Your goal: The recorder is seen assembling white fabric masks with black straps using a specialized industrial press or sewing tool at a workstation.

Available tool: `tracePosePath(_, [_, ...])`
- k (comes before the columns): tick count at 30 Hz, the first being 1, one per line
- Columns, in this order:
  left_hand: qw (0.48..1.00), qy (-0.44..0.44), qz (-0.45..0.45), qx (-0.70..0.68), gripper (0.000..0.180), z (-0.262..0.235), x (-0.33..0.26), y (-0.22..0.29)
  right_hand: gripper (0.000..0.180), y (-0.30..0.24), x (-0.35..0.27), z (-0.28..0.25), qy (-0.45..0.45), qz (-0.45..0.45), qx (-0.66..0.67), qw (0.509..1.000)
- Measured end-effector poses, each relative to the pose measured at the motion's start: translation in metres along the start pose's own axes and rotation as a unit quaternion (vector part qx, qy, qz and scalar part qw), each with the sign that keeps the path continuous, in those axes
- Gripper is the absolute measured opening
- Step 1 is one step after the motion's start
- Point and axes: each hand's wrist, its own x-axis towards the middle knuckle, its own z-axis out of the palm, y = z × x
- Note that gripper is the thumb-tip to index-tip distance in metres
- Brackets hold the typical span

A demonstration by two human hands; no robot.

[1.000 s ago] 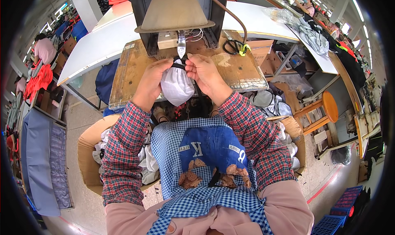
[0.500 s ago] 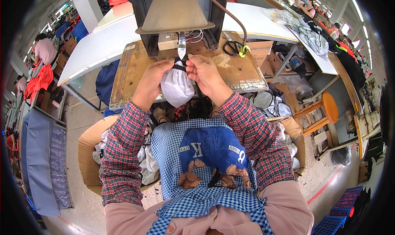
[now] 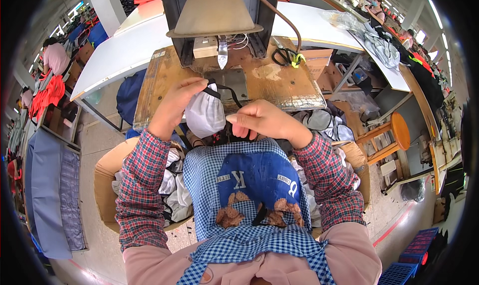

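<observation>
Strap (image 3: 233, 92) ptly behind R fingers (image 3: 253, 111)

Left hand (image 3: 175, 104) pinches the white fabric piece (image 3: 205, 115) at its top, over the wooden tabletop's (image 3: 158, 90) near edge. The black strap (image 3: 234, 93) runs to the right hand (image 3: 268, 121) — fingers curled, grip hidden. Scissors (image 3: 282, 57) lie toward the far right corner — beside the machine (image 3: 214, 10).

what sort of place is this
Probably a sewing or garment workshop: the left hand holds a white cloth piece in front of a machine, a cardboard box below holds loose fabric, and orange cloth is heaped near a co-worker.
</observation>
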Motion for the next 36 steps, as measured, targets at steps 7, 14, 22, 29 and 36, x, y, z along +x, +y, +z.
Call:
tracePosePath(7, [0.988,0.042,0.029,0.146,0.034,0.009,0.018,0.01,0.035,0.023,-0.002,0.021,0.046,-0.072,-0.02,0.996])
tracePosePath(14, [0.992,0.032,0.026,0.118,0.037,0.009,0.027,0.016,0.03,0.027,-0.011,0.023,0.067,-0.123,-0.068,0.988])
tracePosePath(22, [0.991,0.02,0.046,0.127,0.036,0.012,0.03,0.018,0.029,0.025,-0.013,0.022,0.048,-0.13,-0.117,0.983])
tracePosePath(29, [0.991,0.011,0.048,0.125,0.033,0.009,0.031,0.017,0.028,0.025,-0.013,0.025,0.052,-0.139,-0.136,0.98])
tracePosePath(36, [0.993,0.005,0.039,0.115,0.032,0.014,0.029,0.02,0.028,0.024,-0.015,0.025,0.057,-0.136,-0.152,0.977])
